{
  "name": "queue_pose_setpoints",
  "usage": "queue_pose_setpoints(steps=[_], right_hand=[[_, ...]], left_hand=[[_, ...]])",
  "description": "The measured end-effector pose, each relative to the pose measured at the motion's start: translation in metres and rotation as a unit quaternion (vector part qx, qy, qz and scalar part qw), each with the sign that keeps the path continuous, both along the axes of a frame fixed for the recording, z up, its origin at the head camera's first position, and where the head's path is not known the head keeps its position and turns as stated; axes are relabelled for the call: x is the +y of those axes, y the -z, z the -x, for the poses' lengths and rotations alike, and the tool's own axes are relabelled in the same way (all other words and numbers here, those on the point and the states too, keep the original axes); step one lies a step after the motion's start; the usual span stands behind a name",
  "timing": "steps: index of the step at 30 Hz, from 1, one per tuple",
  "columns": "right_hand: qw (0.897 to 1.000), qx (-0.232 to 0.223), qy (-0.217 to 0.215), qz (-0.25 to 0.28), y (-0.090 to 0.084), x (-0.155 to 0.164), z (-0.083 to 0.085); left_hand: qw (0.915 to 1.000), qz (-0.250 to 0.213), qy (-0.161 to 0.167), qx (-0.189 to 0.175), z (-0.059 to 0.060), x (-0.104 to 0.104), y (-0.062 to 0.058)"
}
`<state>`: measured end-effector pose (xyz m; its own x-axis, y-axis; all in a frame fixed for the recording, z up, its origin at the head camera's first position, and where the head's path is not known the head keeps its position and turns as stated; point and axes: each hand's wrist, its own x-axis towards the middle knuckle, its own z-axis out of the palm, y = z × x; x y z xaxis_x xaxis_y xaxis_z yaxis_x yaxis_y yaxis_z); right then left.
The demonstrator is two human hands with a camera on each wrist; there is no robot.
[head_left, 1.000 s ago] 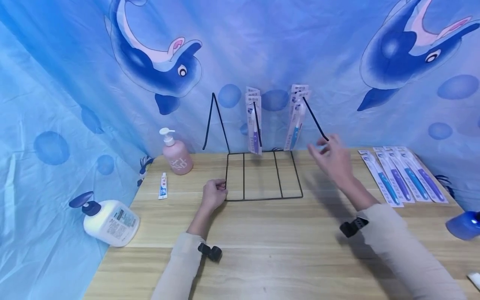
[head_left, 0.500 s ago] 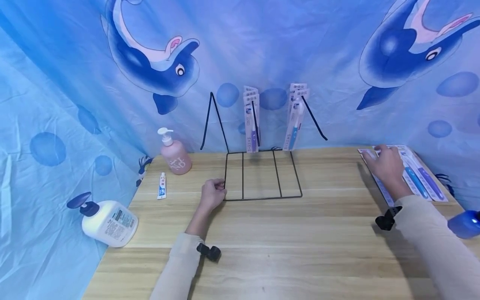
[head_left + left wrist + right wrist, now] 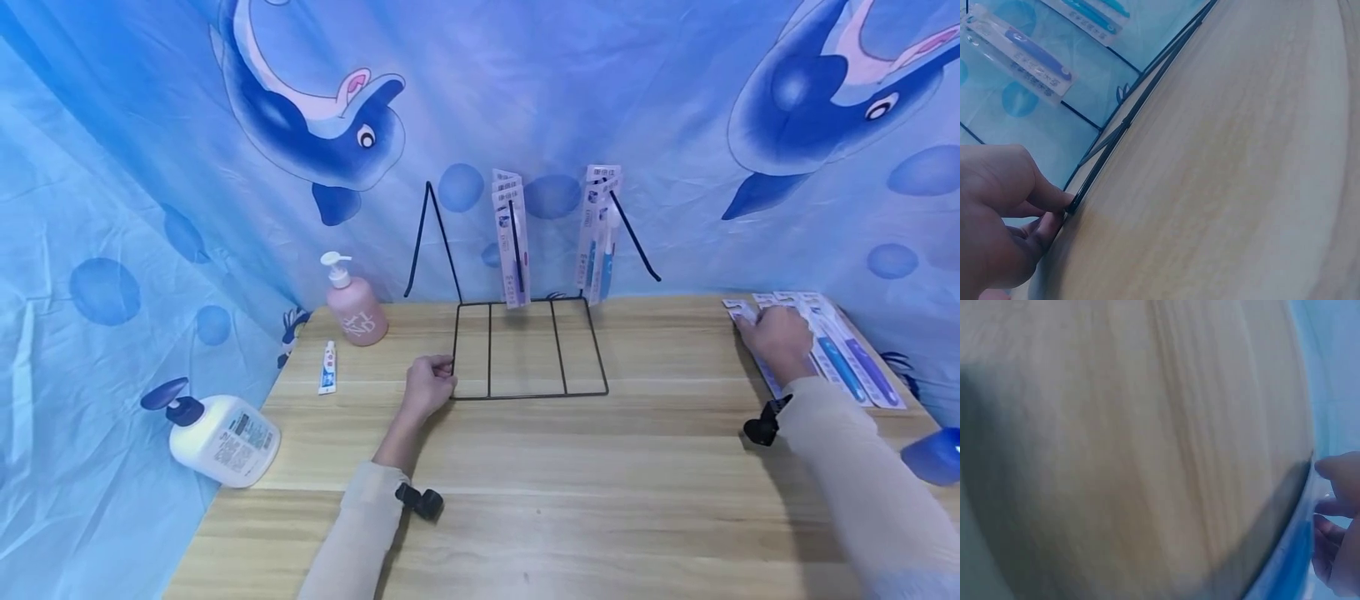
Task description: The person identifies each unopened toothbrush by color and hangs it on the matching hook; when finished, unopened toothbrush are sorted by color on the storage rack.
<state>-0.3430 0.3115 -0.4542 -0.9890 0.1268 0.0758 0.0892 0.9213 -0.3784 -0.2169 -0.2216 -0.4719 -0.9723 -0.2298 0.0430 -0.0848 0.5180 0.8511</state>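
My left hand [image 3: 430,387] pinches the left edge of a black wire rack [image 3: 490,350]; the left wrist view shows thumb and fingertip on the corner of its base. Three hooks rise at the rack's back. Several purple packaged toothbrushes [image 3: 512,242] hang on the middle hook, and blue packaged toothbrushes [image 3: 600,233] on the right one. Off to the right, my right hand [image 3: 780,337] is down over a row of packs, its thumb and curled fingers gripping the leftmost blue packaged toothbrush [image 3: 1291,562]. The hand covers much of that pack and the one beside it.
At the left stand a pink pump bottle [image 3: 357,312] and a white pump bottle [image 3: 225,442], with a small toothpaste tube [image 3: 327,368] near them. More packaged toothbrushes [image 3: 862,358] lie at the right. A blue object [image 3: 933,457] sits at the right edge. A dolphin-print curtain [image 3: 660,108] hangs behind.
My right hand has moved from beside the right hook to the toothbrush packs on the table at right. The hanging packs have swung a little. My left hand stays on the rack.
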Motion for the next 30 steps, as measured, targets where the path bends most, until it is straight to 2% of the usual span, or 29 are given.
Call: queue_pose_setpoints(steps=[6,14,20,25,30], right_hand=[[1.0,-0.01,0.019,0.007,0.003,0.005,-0.004],[1.0,0.001,0.009,0.014,-0.006,0.008,-0.008],[1.0,0.011,0.003,0.014,-0.024,0.008,-0.009],[0.998,0.052,-0.006,0.021,-0.044,0.004,-0.014],[0.994,0.1,-0.023,0.036,-0.069,-0.009,-0.025]], left_hand=[[0.9999,-0.004,0.01,-0.005,-0.001,0.006,-0.002],[0.9999,0.006,0.014,-0.008,-0.001,0.008,-0.002],[0.9999,0.005,0.012,-0.005,0.0,0.007,-0.002],[0.9999,0.006,0.008,-0.009,-0.002,0.004,-0.002],[0.9999,0.008,0.004,-0.007,-0.004,0.002,-0.003]])
